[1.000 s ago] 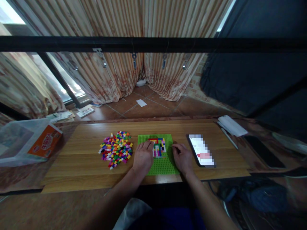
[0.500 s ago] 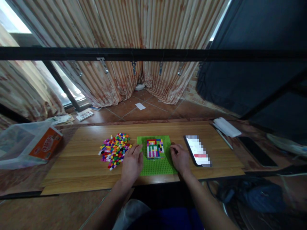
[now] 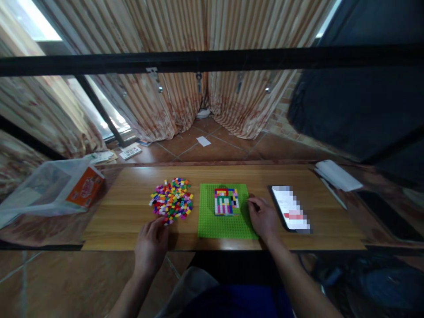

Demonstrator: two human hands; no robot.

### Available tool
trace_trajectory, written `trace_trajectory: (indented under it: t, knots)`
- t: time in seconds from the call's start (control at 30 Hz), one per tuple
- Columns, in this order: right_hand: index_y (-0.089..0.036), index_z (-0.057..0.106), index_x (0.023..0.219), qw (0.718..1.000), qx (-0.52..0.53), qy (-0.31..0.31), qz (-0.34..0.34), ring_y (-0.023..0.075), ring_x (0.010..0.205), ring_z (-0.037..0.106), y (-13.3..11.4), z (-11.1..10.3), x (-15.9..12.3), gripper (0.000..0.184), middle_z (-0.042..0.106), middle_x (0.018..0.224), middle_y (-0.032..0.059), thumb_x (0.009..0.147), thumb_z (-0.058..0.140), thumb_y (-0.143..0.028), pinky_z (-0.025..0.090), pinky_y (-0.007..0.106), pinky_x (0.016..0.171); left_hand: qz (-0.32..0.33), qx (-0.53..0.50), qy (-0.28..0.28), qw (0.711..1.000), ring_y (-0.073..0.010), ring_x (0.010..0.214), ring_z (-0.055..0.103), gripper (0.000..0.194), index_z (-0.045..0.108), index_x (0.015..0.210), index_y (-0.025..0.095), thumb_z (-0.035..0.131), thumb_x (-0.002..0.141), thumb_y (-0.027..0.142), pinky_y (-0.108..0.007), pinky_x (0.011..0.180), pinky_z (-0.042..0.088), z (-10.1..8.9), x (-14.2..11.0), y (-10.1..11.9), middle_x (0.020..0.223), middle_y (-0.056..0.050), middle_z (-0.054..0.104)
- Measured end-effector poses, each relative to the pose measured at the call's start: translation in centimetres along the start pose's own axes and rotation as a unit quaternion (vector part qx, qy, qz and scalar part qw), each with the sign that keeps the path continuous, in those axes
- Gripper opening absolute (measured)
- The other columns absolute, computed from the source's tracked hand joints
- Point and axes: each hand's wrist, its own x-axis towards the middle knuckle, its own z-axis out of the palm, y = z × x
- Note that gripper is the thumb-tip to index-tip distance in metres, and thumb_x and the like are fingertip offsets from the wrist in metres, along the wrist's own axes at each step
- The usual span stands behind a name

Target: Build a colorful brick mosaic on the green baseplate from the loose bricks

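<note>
My left hand (image 3: pixel 150 242) lies curled at the blocky bricks (image 3: pixel 172 201); my right hand (image 3: pixel 264 217), curled, borders the studded baseplate (image 3: pixel 215 228). Grip: I cannot tell.

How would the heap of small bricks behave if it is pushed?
The brick heap would probably scatter, since its pieces seem loose and unjoined. They look box-shaped, so likely slide rather than roll. Being small, each is probably light.
</note>
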Motion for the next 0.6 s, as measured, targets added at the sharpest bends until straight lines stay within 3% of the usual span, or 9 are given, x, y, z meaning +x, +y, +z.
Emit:
trace_trajectory:
  t: [0.2,0.6]
  knots:
    - [-0.019,0.073,0.088,0.999,-0.04,-0.004,0.001,0.0228,0.075,0.064,0.8,-0.03,-0.12,0.04,0.071,0.091,0.0108,0.09,0.045,-0.047,0.049,0.035,0.067,-0.012,-0.004,-0.006,1.0,-0.0248,0.097,0.063,0.022,0.065,0.106,0.02,0.051,0.09,0.027,-0.04,0.088,0.052,0.02,-0.13,0.66,0.103,-0.008,0.07]
    - [-0.019,0.072,0.087,0.999,-0.04,0.004,-0.012,0.0238,0.08,0.065,0.96,-0.09,-0.14,0.04,0.071,0.09,0.0107,0.09,0.045,-0.048,0.05,0.036,0.071,-0.023,-0.013,-0.017,1.0,-0.0249,0.095,0.063,0.022,0.068,0.1,0.02,0.048,0.093,0.028,-0.041,0.088,0.051,0.51,0.04,0.85,0.099,-0.008,0.071]
